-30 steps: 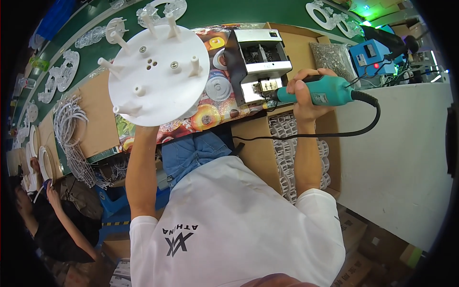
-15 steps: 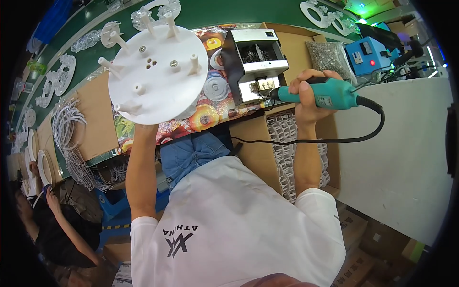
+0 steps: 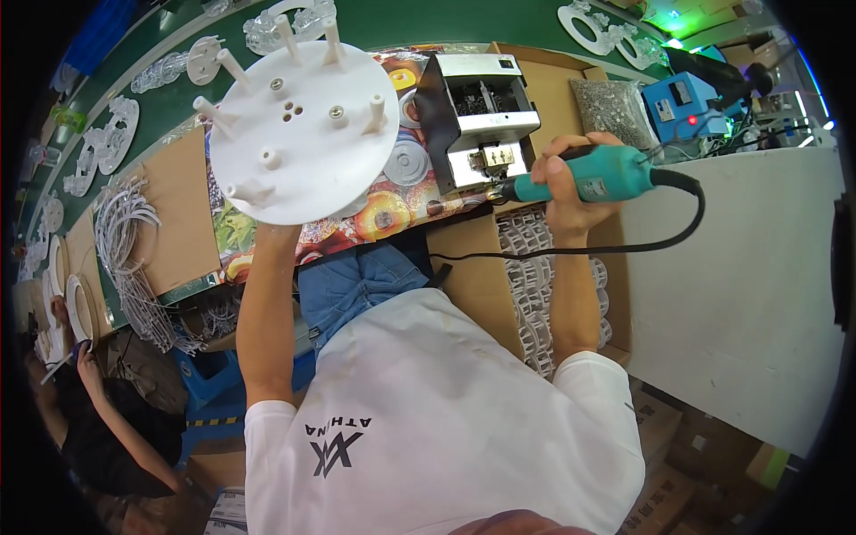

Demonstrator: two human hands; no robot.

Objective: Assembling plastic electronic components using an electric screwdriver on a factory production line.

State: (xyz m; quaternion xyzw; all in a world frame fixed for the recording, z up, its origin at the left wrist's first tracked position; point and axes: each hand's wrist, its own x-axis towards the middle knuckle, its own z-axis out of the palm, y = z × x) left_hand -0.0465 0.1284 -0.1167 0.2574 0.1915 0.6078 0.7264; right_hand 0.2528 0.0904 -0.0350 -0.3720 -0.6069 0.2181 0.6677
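Left hand (image 3: 278, 230) lifts white disc (image 3: 301, 134); right hand (image 3: 571, 183) grips teal screwdriver (image 3: 584, 180)

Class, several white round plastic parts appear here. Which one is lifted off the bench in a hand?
The big white disc with upright pegs, gripped from below by the left hand. The other ring-shaped parts lie flat on the green bench.

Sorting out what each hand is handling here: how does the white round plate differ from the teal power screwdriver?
The white round plate is a broad flat disc with pegs standing up from it; the teal power screwdriver is a slim cylinder. The left hand holds the plate up from underneath, while the right hand wraps around the screwdriver. A black cord trails from the screwdriver; the plate has none. Both are held above the workbench.
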